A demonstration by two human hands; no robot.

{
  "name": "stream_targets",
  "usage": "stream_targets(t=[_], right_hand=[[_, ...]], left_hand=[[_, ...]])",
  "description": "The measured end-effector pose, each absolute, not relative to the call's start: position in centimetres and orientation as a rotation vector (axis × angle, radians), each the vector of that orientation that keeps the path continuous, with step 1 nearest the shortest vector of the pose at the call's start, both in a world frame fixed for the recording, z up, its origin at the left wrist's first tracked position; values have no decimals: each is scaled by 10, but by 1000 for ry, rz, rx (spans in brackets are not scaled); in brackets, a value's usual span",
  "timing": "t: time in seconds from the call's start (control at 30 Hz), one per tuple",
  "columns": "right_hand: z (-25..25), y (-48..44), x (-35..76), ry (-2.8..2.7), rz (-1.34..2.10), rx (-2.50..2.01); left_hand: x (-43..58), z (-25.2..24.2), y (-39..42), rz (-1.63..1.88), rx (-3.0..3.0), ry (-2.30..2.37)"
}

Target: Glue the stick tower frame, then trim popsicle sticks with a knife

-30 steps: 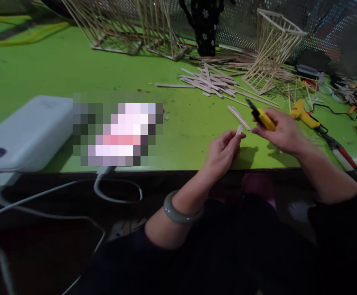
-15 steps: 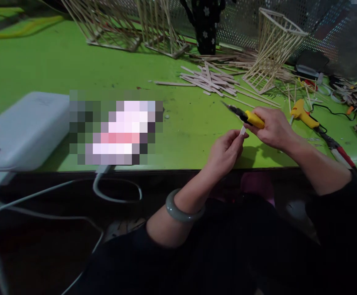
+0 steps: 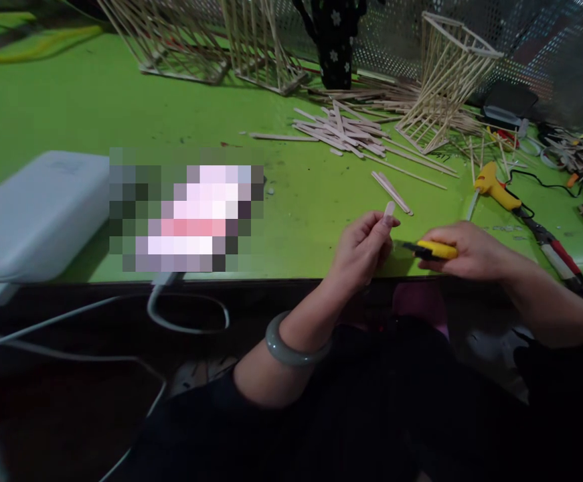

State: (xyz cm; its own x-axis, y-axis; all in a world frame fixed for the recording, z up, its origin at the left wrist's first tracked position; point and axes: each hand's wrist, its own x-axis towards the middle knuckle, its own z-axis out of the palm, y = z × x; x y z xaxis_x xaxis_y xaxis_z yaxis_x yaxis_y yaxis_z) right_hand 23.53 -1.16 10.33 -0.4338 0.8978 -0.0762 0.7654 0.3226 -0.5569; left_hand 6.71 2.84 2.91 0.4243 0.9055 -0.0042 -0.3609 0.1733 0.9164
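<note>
My left hand (image 3: 364,248), with a bangle (image 3: 291,345) on its forearm, is closed around a flat craft stick (image 3: 389,209). The stick's pale rounded end sticks up past the thumb; my fingers hide its lower part. To the right, my right hand (image 3: 472,251) grips a yellow-handled tool (image 3: 439,250) with a dark, narrow tip. The tip points left toward my left hand, apart from the stick's visible end. Whether it is a cutter or pliers I cannot tell. Just beyond my hands, a couple of craft sticks (image 3: 392,194) lie together on the green table (image 3: 301,221).
A pile of craft sticks (image 3: 344,130) lies farther back, near a twisted stick frame (image 3: 446,80) and more frames (image 3: 185,67). A yellow glue gun (image 3: 496,186) and red-handled tool (image 3: 562,258) are at right. A white power bank (image 3: 45,207), blurred-out device (image 3: 195,221) and cable (image 3: 191,328) are at left.
My right hand has drawn the yellow-handled tool down and right, away from the stick's top. The couple of sticks behind it now show. My left hand has shifted slightly left.
</note>
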Motion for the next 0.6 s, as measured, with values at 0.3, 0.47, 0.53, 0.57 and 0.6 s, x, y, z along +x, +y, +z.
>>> stream_targets(t=[0.3, 0.47, 0.53, 0.57, 0.6], right_hand=[[96, 24, 219, -2002, 488, -1683], [93, 35, 218, -2042, 636, -1616], [95, 35, 221, -2048, 731, -1591], [97, 34, 222, -2064, 728, -1594], [99, 33, 223, -2091, 685, -1607]], left_hand=[[67, 30, 26, 940, 1206, 727], [67, 30, 24, 940, 1370, 760], [66, 29, 24, 940, 1396, 764], [66, 29, 24, 940, 1400, 760], [66, 29, 24, 937, 1400, 756]])
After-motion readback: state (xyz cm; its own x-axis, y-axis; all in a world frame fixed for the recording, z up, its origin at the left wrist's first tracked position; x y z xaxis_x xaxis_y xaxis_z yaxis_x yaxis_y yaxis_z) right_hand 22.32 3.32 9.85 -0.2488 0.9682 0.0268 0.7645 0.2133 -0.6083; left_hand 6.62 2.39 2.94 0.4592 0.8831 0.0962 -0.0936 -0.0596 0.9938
